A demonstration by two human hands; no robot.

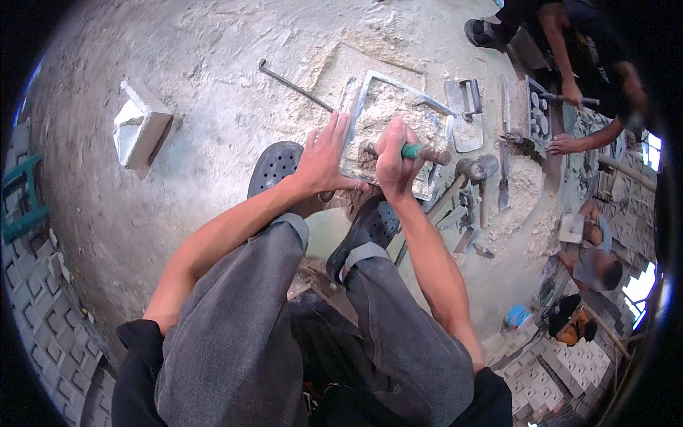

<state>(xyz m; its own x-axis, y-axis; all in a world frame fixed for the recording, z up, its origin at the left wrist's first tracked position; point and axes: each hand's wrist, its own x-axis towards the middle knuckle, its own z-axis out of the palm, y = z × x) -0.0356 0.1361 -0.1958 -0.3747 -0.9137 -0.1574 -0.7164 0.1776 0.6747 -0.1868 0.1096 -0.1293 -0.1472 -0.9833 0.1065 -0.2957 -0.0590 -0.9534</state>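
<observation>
We look down on a wide, pale concrete floor [213, 85] dusted with chalky powder. Across the lower half spread the person's faded dark-grey denim trousers [235, 320], cuffs rolled. Along the lower left rim we see stacked rows of pale grey tiles with raised square patterns [43, 306]. At the upper right a co-worker in dark clothes [597, 43] bends over a separate metal tray of round pale pieces [539, 107], one hand on a bar and the other beside the tray.

Between and just beyond the person's feet lies a squarish grey metal frame [370, 76], covered inside with crumbly beige powder [388, 107]. We find the left hand [320, 160] flat at its left edge, fingers straight and slightly spread, thumb out along the near side. The right hand [395, 162] is curled into a fist over the frame's right part, fingers wrapped around a short brown tool with a green band [427, 153]; its brown end juts out to the right, and we cannot tell what its other end looks like.

Two dark perforated rubber clogs [277, 167] stand near the frame. Well apart, to the left, sits an angular white block [151, 128]. Beyond the left hand lies a thin hooked metal rod [295, 89]; right of the frame, a wooden-handled mallet [486, 167].
</observation>
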